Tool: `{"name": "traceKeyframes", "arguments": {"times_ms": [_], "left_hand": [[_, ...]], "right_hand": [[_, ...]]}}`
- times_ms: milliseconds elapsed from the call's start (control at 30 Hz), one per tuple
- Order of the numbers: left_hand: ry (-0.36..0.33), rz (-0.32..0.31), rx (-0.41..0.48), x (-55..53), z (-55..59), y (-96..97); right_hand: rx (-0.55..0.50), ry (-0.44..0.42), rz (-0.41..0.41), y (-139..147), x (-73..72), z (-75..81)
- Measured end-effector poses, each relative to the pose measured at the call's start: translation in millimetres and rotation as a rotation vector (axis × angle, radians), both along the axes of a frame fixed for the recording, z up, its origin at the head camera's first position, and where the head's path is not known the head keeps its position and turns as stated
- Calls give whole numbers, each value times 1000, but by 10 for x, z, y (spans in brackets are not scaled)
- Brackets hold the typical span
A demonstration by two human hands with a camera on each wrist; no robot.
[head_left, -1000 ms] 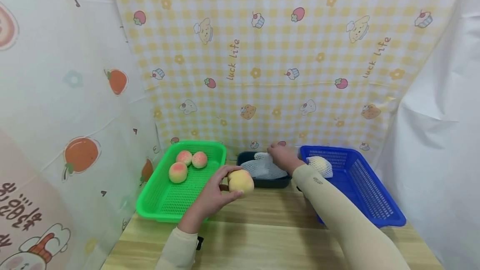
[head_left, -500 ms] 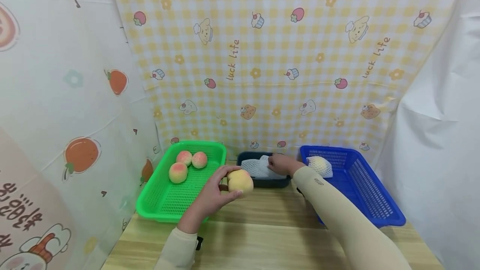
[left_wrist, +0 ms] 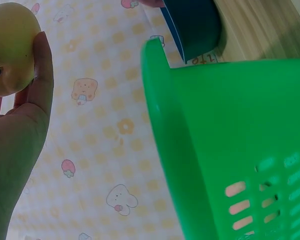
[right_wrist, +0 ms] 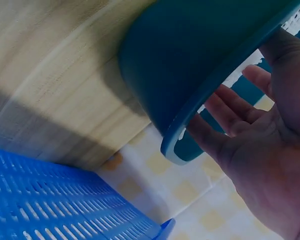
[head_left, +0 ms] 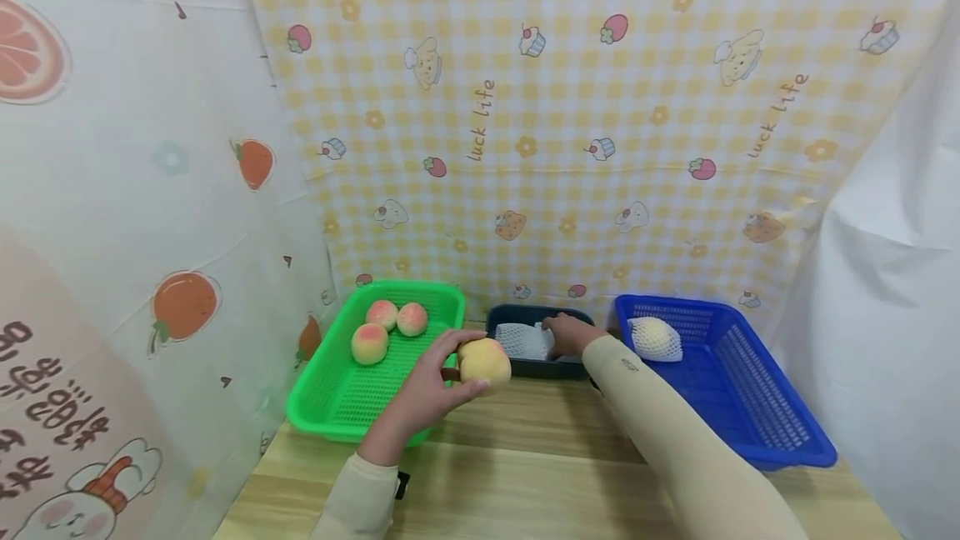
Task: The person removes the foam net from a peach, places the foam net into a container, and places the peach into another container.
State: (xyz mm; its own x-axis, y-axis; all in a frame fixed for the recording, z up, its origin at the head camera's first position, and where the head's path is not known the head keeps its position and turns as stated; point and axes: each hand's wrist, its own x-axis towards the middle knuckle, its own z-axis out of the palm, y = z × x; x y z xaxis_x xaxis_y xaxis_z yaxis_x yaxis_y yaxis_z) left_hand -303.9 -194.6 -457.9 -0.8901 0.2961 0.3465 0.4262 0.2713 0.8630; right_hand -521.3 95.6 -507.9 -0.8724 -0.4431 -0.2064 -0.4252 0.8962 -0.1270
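Note:
My left hand [head_left: 431, 386] grips a yellow peach [head_left: 483, 363] with a pink blush, held above the table in front of the dark tray. The left wrist view shows this peach [left_wrist: 10, 47] at its upper left edge. My right hand [head_left: 572, 335] reaches into the dark teal tray [head_left: 551, 368], fingers spread and slightly bent at white foam fruit nets [head_left: 519, 342]. In the right wrist view its fingers [right_wrist: 225, 112] pass behind the tray rim; part of the thumb is hidden. Three more peaches lie in the green basket [head_left: 375, 407].
At the right stands a blue basket [head_left: 757, 440] with one net-wrapped fruit [head_left: 655, 339] at its far left. A checkered cloth [head_left: 570, 107] hangs behind the baskets. Wooden tabletop [head_left: 540, 473] shows in front of them.
My right hand has let go of the raised netting, which now lies lower in the tray; its fingers have loosened. The left hand still grips the peach. The head view has shifted slightly.

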Motion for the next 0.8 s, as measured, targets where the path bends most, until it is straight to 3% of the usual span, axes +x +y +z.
{"name": "traceKeyframes", "arguments": {"times_ms": [333, 600, 800], "left_hand": [[20, -13, 17, 5, 27, 18], [12, -6, 13, -4, 11, 11], [9, 5, 9, -12, 8, 0]], "right_hand": [[-14, -22, -14, 69, 26, 29], [-124, -65, -4, 117, 134, 256], [-185, -47, 65, 182, 178, 375]]}}
